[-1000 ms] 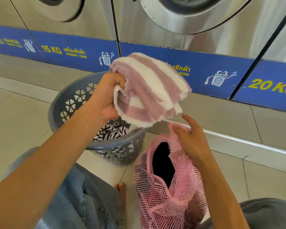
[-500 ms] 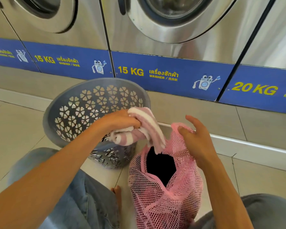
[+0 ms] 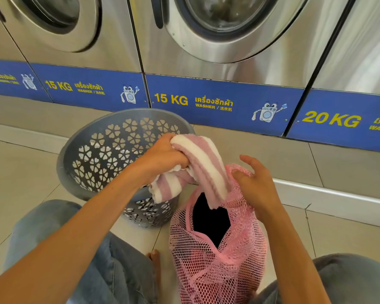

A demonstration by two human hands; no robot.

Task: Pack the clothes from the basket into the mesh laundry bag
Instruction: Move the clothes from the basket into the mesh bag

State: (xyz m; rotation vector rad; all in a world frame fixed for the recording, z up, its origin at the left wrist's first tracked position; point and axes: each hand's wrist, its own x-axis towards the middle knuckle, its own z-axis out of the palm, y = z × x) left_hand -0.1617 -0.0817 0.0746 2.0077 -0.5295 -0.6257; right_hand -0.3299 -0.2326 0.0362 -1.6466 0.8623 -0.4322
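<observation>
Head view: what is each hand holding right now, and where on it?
Left hand grips the striped towel at its bunched upper end. Right hand pinches the mesh bag at its rim, holding the mouth open.

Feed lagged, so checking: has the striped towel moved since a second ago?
Yes. The striped towel dropped from above the basket rim toward the mesh bag's mouth.

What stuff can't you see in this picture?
- Head view: the bottom of the grey basket, hidden by the left hand and its arm.
- What fills the pink mesh bag: its opening is just black.
- The striped towel: part is bunched inside the fist.
- The washer doors: cut off by the top edge.
</observation>
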